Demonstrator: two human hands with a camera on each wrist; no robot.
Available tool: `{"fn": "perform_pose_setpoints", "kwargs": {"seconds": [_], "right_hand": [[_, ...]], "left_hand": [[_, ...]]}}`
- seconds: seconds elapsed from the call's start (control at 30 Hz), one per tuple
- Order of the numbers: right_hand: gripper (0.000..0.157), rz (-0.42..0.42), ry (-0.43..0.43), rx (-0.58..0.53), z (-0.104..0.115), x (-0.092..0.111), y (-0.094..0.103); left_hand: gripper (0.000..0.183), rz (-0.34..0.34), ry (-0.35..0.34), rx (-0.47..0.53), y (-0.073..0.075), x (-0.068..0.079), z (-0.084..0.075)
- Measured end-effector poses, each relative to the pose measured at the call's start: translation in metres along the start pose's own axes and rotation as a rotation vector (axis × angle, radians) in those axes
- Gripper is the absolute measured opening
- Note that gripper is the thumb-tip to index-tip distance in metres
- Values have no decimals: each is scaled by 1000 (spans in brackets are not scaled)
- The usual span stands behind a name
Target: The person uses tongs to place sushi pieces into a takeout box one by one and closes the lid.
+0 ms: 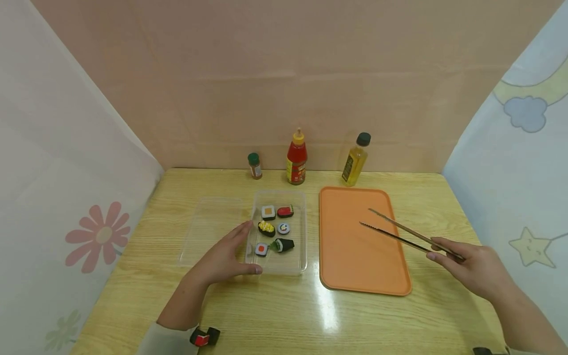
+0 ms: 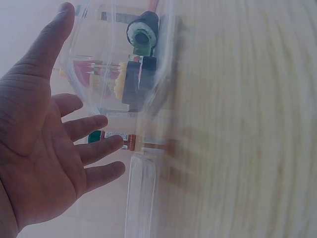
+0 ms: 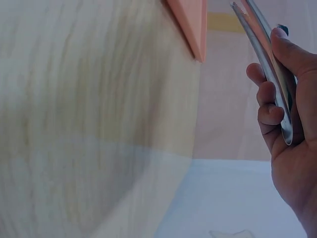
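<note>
Beside the left wall of a clear plastic box (image 1: 306,257), my left hand (image 1: 217,259) is spread with fingers extended, its thumb by the near left corner. Whether it touches the box is hard to tell. Several sushi pieces lie inside, among them a yellow-topped one (image 1: 266,228), a red-topped one (image 1: 285,211) and a dark cone-shaped roll (image 1: 284,245). My right hand (image 1: 475,268) grips metal tongs (image 1: 408,229) near their closed end. The tongs' tips stand apart over an orange tray (image 1: 355,246), with nothing between them.
A clear flat lid (image 1: 206,231) lies left of the box, partly behind my left arm. Along the back stand a small green-capped spice jar (image 1: 255,167), a red sauce bottle (image 1: 297,160) and a dark-capped oil bottle (image 1: 354,163). Fabric walls enclose the table's back and sides.
</note>
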State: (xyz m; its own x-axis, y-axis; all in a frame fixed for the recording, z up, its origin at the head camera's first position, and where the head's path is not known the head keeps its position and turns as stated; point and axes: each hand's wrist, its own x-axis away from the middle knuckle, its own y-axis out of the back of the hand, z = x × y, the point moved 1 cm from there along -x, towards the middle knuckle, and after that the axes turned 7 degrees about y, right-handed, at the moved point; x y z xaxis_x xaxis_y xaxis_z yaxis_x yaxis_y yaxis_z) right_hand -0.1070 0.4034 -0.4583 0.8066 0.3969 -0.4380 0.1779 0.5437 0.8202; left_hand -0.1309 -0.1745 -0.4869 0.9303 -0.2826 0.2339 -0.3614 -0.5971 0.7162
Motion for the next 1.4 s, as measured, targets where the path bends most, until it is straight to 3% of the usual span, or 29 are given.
{"fn": "perform_pose_setpoints", "kwargs": {"seconds": [0.2, 0.37, 0.7, 0.87, 1.1, 1.4], "right_hand": [[39, 0, -128, 52, -13, 15, 3], [41, 46, -263, 103, -20, 24, 7], [57, 101, -436, 161, -28, 34, 12], [58, 92, -480, 178, -33, 38, 10], [57, 77, -466, 237, -41, 42, 6], [62, 157, -515, 225, -47, 46, 3]], "left_hand": [[124, -1, 2, 0, -1, 0, 1], [124, 3, 14, 10, 0, 1, -2], [127, 1, 16, -2, 0, 0, -1], [126, 1, 25, -1, -1, -1, -1], [127, 3, 26, -1, 0, 0, -2], [125, -2, 17, -13, 0, 1, -3]]}}
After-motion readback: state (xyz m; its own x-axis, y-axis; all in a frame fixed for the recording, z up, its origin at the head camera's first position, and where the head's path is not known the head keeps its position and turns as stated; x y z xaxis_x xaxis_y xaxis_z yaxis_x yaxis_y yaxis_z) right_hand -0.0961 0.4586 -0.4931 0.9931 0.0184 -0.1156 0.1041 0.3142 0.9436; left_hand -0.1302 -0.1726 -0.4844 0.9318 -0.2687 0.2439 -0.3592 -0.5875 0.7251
